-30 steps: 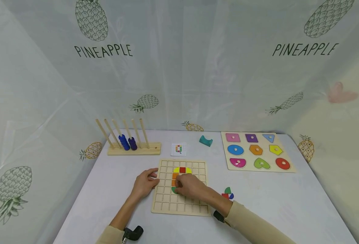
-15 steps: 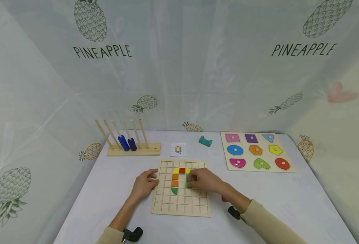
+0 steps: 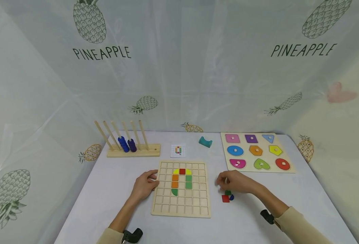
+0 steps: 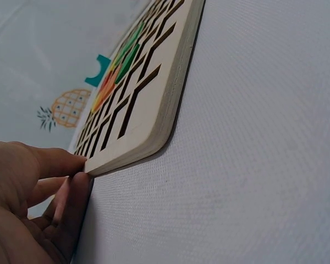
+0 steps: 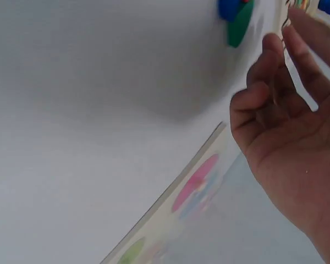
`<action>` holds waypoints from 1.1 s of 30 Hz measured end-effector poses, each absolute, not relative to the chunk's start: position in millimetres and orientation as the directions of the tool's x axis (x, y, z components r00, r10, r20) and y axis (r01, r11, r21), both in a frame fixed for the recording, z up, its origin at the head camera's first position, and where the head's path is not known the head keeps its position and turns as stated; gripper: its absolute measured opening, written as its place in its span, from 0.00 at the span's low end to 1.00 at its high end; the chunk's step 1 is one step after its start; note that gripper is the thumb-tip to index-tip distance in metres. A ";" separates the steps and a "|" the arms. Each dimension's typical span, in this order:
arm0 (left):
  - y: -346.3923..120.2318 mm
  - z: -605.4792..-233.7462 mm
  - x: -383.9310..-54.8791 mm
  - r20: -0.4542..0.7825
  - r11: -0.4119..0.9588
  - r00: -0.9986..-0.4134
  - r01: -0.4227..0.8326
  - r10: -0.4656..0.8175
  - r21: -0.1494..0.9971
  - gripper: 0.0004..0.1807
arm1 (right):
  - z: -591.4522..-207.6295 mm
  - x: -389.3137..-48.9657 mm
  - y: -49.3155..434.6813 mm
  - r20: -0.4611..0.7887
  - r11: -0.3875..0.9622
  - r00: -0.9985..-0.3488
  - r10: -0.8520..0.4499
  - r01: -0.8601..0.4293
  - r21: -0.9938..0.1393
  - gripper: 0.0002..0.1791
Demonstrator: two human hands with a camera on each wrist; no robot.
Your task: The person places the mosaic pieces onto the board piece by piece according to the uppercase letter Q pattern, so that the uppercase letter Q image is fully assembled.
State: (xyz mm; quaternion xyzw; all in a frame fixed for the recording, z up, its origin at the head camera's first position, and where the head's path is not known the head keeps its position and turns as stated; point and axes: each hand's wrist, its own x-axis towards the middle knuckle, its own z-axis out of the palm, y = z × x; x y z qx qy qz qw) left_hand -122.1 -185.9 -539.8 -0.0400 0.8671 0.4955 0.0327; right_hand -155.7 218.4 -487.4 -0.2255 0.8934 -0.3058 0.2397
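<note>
A wooden grid board [image 3: 164,210] lies in the middle of the table, holding several coloured pieces in an arch: yellow corners, a red square [image 3: 182,171], orange squares [image 3: 174,184], green squares [image 3: 188,185] and a green quarter-round [image 3: 174,192]. My left hand [image 3: 144,184] rests at its left edge; in the left wrist view, fingertips [image 4: 80,163] touch the board's side. My right hand [image 3: 235,181] hovers with loosely bent fingers and nothing visible in them, just beyond a loose red square [image 3: 225,198], a blue rounded piece [image 3: 231,197] and a partly covered green piece [image 3: 228,192].
A pattern card [image 3: 178,150] lies behind the board. Back left stands a peg rack [image 3: 133,154] with blue and purple beads. A teal curved block [image 3: 205,142] is at the back, and a shape puzzle board [image 3: 249,157] at the back right.
My right hand has left the board's pieces and moved right to the loose pieces. Two green squares now show on the board's right column. My left hand has stayed put.
</note>
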 end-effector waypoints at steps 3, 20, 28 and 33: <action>-186.1 -539.3 -121.7 -0.094 0.512 -0.995 -0.100 -0.037 0.853 0.27 | -487.9 -146.4 230.4 -0.320 0.703 -0.747 -0.582 -0.266 -0.660 0.11; -185.4 -537.9 -121.0 -0.095 0.526 -0.995 -0.101 -0.038 0.844 0.27 | -501.6 -126.7 229.5 -0.269 0.770 -0.790 -0.550 -0.356 -0.529 0.15; -186.1 -539.7 -121.3 -0.097 0.519 -0.995 -0.103 -0.038 0.849 0.27 | -504.6 -124.6 228.0 -0.251 0.782 -0.807 -0.534 -0.359 -0.509 0.17; -186.0 -539.7 -121.4 -0.099 0.519 -0.994 -0.107 -0.043 0.848 0.27 | -505.6 -124.5 228.3 -0.225 0.788 -0.815 -0.534 -0.382 -0.483 0.17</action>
